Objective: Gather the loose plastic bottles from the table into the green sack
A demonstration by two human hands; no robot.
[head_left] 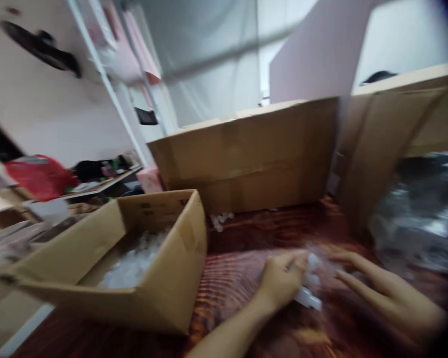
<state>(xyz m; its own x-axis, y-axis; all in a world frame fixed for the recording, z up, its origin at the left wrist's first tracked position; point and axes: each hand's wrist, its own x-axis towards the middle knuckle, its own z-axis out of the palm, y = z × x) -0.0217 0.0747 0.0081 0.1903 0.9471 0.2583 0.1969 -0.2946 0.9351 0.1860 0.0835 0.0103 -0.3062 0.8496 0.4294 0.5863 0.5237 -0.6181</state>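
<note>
My left hand (281, 281) is closed with curled fingers on a clear plastic bag (242, 273) that lies over the table. Small translucent white pieces (309, 297) show beside its fingertips, seemingly within the bag; their exact kind is blurred. To the right, my right hand (390, 293) reaches toward the same bag. A gap shows between its thumb and forefinger, and nothing can be made out between them.
An open cardboard box (197, 248) holding many white pieces (134, 263) stands at the left. Behind, a large cardboard panel (246, 159) rises from the dark red wood-grain table (257, 231). A few loose white bits (220, 220) lie before it. Clear plastic bags (425, 214) fill the right side.
</note>
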